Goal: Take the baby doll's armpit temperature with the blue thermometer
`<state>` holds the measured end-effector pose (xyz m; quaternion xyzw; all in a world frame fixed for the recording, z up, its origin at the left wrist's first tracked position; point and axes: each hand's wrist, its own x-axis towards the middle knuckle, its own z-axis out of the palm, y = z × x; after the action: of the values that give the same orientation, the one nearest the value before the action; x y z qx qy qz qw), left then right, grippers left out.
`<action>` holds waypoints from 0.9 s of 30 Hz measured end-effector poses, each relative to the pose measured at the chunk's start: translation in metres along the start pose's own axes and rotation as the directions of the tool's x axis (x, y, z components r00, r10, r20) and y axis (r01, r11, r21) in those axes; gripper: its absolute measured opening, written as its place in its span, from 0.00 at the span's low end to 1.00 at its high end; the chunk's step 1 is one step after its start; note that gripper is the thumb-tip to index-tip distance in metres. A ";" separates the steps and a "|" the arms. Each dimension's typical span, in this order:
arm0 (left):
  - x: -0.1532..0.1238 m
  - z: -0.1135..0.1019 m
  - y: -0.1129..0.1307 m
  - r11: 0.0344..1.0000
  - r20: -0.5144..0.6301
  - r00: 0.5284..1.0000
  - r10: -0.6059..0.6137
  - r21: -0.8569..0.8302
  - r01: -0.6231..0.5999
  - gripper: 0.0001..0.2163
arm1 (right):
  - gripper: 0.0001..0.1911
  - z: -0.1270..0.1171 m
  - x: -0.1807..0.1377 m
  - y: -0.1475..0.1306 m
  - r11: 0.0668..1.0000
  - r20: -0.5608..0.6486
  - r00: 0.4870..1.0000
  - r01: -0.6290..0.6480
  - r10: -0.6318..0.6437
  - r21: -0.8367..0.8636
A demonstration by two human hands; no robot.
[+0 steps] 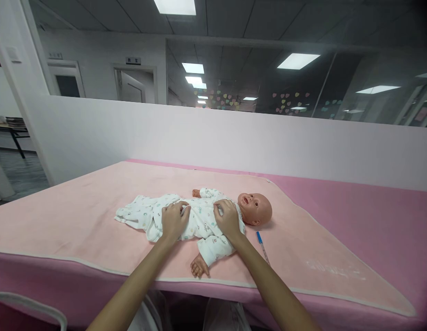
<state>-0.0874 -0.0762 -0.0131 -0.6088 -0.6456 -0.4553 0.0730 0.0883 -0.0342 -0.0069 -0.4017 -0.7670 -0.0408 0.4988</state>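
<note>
A baby doll (pixel 255 209) lies on its back, head to the right. It wears a white romper (pixel 201 223) with small prints, whose leg part spreads loosely to the left. My left hand (pixel 174 219) is at the doll's lower belly, thumb and fingers closed on the romper's front. Higher up, at the chest, my right hand (pixel 229 217) pinches the cloth near the neck. The doll's near hand (pixel 199 265) sticks out of its sleeve towards me. Its far hand (pixel 196 193) shows beyond the body. What lies under my palms is hidden.
Beside my right forearm lies a slim stick with a blue cap (pixel 259 237) and marks along its stem. A pale pink pad (pixel 78 207) covers much of the darker pink table cover (pixel 372 216). Behind stands a low white partition (pixel 234 142) with glass above.
</note>
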 end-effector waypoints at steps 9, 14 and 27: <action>-0.001 0.004 -0.003 1.000 -0.015 1.000 0.018 -0.003 -0.018 0.10 | 0.08 0.001 0.000 0.002 0.999 0.004 1.000 -0.028 0.028 -0.034; -0.001 0.001 -0.002 0.987 -0.032 0.999 -0.026 -0.158 0.020 0.11 | 0.07 0.001 0.001 0.002 0.999 0.018 0.999 -0.036 0.036 -0.039; 0.012 0.005 -0.024 0.457 -0.160 0.655 -0.738 -0.833 0.312 0.11 | 0.08 0.001 0.001 0.001 0.998 0.023 0.999 -0.033 0.034 -0.045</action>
<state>-0.1083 -0.0604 -0.0203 -0.1973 -0.5161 -0.8163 -0.1683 0.0887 -0.0326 -0.0072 -0.4258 -0.7650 -0.0450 0.4811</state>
